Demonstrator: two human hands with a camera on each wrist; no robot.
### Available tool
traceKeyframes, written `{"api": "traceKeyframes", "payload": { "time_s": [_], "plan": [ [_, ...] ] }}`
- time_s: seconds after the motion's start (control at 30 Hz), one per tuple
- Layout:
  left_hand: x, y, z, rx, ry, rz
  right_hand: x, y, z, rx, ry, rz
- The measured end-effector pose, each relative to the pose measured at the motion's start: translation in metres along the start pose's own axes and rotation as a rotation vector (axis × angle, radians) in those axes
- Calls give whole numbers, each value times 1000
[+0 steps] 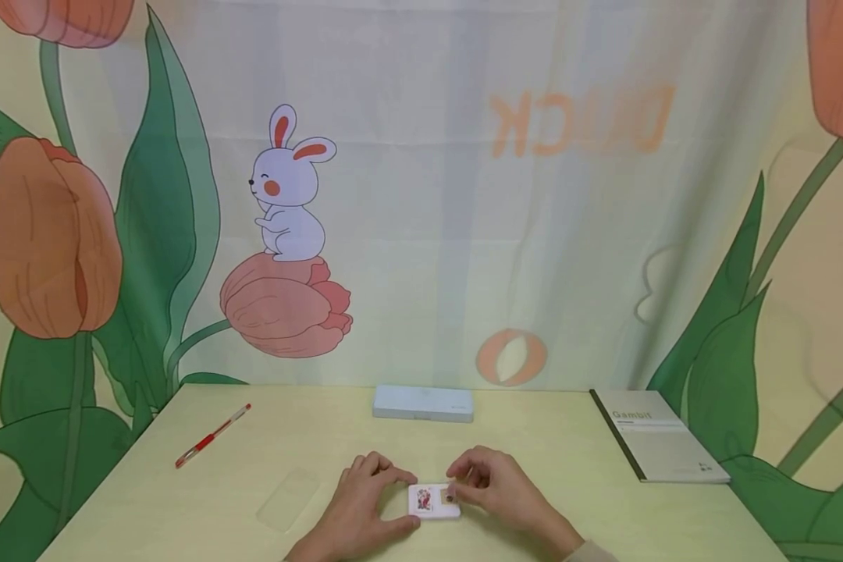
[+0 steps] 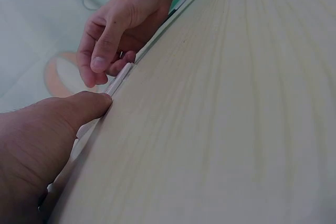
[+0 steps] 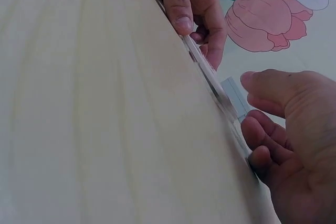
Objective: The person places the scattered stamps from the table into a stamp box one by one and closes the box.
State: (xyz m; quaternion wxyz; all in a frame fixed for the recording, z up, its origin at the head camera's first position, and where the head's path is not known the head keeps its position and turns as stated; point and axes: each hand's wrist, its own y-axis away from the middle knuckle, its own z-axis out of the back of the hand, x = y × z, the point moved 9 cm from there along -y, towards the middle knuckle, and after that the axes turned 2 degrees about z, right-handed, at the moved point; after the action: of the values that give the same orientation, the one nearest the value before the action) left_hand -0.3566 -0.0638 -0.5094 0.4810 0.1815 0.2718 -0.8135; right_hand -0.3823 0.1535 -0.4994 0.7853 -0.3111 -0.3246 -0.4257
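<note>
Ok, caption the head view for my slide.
Left hand grips a flat white object; right hand at its other end.

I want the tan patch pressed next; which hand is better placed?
Probably the right hand: it is nearest the tan patch, while the left hand holds the other end of the white case.

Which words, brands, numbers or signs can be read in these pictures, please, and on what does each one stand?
"Gambit": on the notebook cover; smaller print there is unreadable.
"D", "C", "K": orange, mirrored, right to left, on the curtain; anything between D and C is too faint.
Blue box: tiny mark, unreadable.
White flat object: small pictures, no readable text.
</note>
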Motion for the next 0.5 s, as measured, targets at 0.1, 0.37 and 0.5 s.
{"api": "traceKeyframes", "payload": {
  "time_s": [0.1, 0.37, 0.5],
  "plan": [
    [1, 0, 0, 3, 2, 12, -1, 1, 1, -8, 3, 8],
    [1, 1, -1, 6, 8, 5, -5, 7, -4, 21, 77, 55],
    [0, 1, 1, -3, 7, -6, -2, 8, -8, 59, 119, 74]
  ]
}}
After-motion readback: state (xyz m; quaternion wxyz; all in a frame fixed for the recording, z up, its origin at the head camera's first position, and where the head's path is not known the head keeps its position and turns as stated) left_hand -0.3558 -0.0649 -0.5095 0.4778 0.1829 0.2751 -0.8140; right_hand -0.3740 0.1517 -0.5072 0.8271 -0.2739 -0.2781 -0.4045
